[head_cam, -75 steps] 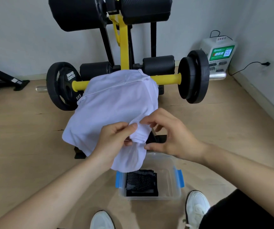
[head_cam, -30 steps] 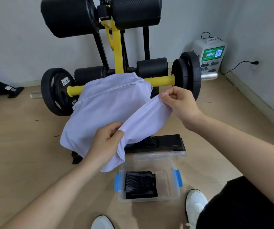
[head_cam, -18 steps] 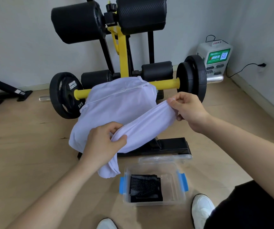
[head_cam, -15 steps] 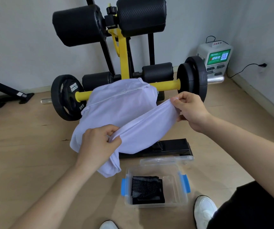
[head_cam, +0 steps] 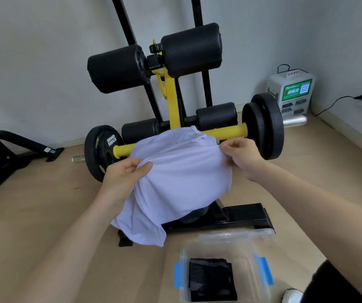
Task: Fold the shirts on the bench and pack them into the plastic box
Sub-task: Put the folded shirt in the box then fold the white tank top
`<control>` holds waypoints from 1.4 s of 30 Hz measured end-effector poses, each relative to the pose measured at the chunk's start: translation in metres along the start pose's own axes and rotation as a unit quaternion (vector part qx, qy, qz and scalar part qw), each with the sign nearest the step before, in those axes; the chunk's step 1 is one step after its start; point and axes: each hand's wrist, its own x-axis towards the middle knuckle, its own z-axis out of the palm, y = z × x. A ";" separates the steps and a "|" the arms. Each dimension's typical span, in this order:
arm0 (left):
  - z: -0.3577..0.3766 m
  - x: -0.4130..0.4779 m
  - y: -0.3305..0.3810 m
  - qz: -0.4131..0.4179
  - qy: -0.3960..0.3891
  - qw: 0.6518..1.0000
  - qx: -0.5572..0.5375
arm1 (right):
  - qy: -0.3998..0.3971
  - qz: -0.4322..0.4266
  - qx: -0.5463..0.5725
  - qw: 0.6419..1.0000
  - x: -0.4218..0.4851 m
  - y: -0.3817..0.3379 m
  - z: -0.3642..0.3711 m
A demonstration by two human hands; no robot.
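- The bench (head_cam: 241, 216) stands just beyond both your hands, with its yellow bar (head_cam: 228, 131) above your right knuckles.
- The white shirt (head_cam: 182, 176) lies draped over the bench between your hands. One loose corner hangs below your left wrist toward the floor. You are in the folding step, and packing has not begun for this shirt.
- The plastic box (head_cam: 247, 274) sits open on the floor, below your right forearm and nearer to you than either hand.
- A black folded piece (head_cam: 210, 281) lies in the box on the side toward your left hand. It is probably a shirt already packed, though the view is too soft to be sure.
- Your left hand (head_cam: 123, 178) grips one end of a doubled-over edge, thumb on top and fingers curled under.
- Your right hand (head_cam: 241, 155) pinches the other end of that edge between thumb and fingertips.
- Next, keep the edge taut and level between both hands. Lay it down square across the shirt, then smooth it flat before gathering the hanging corner.
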 end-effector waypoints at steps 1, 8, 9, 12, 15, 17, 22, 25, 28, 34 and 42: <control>-0.001 0.011 0.003 -0.012 -0.004 1.000 -0.012 | 0.004 0.004 0.002 1.000 0.004 -0.001 0.002; 0.008 0.086 0.009 0.019 0.025 0.998 0.052 | 0.066 0.021 -0.009 0.998 0.035 0.006 0.011; 0.012 0.095 0.008 0.031 0.022 0.997 0.062 | 0.089 0.029 -0.014 0.996 0.038 0.008 0.010; 0.019 0.116 -0.002 0.079 -0.005 0.985 0.157 | 0.129 0.076 -0.031 0.988 0.044 0.019 0.005; 0.017 0.120 -0.017 0.095 -0.004 0.969 0.226 | 0.081 0.104 -0.129 0.983 0.041 0.028 0.002; 0.012 0.106 -0.020 0.109 0.010 0.971 0.212 | 0.074 0.052 -0.216 0.972 0.038 0.026 0.006; -0.016 0.038 -0.025 0.136 0.054 0.964 0.224 | 0.011 -0.116 -0.239 0.964 0.011 0.002 0.039; -0.026 0.000 -0.034 0.090 0.083 0.959 0.255 | -0.085 -0.192 -0.240 0.948 -0.013 -0.010 0.071; -0.028 -0.026 -0.048 0.039 0.073 0.946 0.314 | -0.182 -0.239 -0.246 0.922 -0.033 -0.006 0.100; -0.030 -0.047 -0.074 0.041 0.059 0.879 0.472 | -0.322 -0.348 -0.370 0.799 -0.041 0.016 0.137; -0.043 -0.045 -0.089 0.106 0.041 0.934 0.338 | -0.335 -0.336 -0.467 0.746 -0.044 0.015 0.151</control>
